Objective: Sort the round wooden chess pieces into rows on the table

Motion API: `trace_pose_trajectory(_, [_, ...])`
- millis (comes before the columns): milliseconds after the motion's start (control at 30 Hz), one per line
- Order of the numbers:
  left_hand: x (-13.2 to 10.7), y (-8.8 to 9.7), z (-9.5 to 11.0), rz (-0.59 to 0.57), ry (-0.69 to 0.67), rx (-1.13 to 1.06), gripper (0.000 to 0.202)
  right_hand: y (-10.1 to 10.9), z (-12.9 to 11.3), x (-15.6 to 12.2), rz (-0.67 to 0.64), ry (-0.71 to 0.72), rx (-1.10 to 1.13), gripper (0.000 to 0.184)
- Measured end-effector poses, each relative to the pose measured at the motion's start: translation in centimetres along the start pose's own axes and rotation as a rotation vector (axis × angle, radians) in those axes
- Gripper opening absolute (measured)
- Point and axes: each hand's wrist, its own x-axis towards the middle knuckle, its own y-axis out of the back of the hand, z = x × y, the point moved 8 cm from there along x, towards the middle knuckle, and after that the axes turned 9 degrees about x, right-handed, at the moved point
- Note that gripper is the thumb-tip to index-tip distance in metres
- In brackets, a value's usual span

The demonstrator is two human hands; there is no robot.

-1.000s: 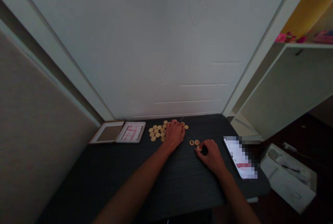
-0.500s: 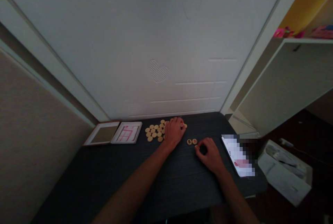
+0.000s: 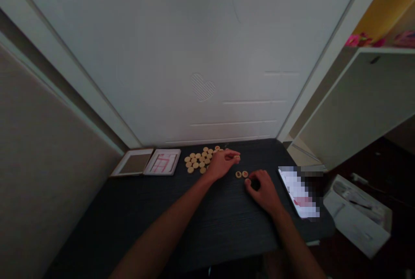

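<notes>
While two flat trays (image 3: 162,162) lie far left on the bench (image 3: 136,214), over a dozen pale round discs (image 3: 197,163) cluster just beside my left grip (image 3: 222,163), which pinches one disc (image 3: 237,157) at its fingertips. Two dark-marked discs (image 3: 239,174) sit just left of my curled right grip (image 3: 264,188); its hold I cannot tell.

Left arm in from bottom centre, stretched well forward; left hand (image 3: 223,163) palm down, fingertips (image 3: 234,156) pinched together, pointing right; right arm in from bottom right; right hand (image 3: 264,188) knuckles up, fingers curled in, nearer the body.
</notes>
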Motion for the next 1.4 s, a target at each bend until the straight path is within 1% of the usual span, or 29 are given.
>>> trace_pose_trajectory(233, [-2.2,-0.6,-1.0,-0.191,0.069,-0.052,0.030,-0.7,0.2,-0.1,-0.065,0.031,-0.071,0.006])
trace_pose_trajectory(333, [-2.9,-0.8,-1.6,-0.228,0.096,-0.059,0.029,-0.7,0.2,-0.2,-0.065,0.030,-0.073,0.009])
trace_pose_trajectory(400, [-3.2,-1.0,-1.8,-0.244,0.112,-0.066,0.025,-0.7,0.1,-0.2,-0.061,0.028,-0.071,0.010])
trace_pose_trajectory(500, [-3.3,-1.2,-1.9,-0.271,0.127,-0.073,0.020,-0.6,0.0,-0.2,-0.057,0.024,-0.068,0.010])
trace_pose_trajectory(633, [-3.4,-1.5,-1.8,-0.319,0.143,-0.056,0.022,-0.6,-0.1,-0.2,-0.066,0.023,-0.080,0.010])
trace_pose_trajectory(833, [-4.2,-2.8,-2.9,-0.400,0.174,0.013,0.017,-0.7,0.0,-0.1,-0.077,0.030,-0.121,0.011])
trace_pose_trajectory(1000, [-4.6,-3.7,-3.7,-0.417,0.198,0.078,0.014,-0.7,-0.1,-0.2,-0.070,0.039,-0.108,0.012])
trace_pose_trajectory(1200, [-4.6,-4.0,-3.9,-0.397,0.230,0.123,0.010,-0.6,-0.2,-0.2,-0.074,0.040,-0.105,0.013])
trace_pose_trajectory(1400, [-5.1,-3.6,-3.5,-0.342,0.223,0.159,0.023,-0.7,0.0,-0.2,-0.085,0.018,-0.108,0.014])
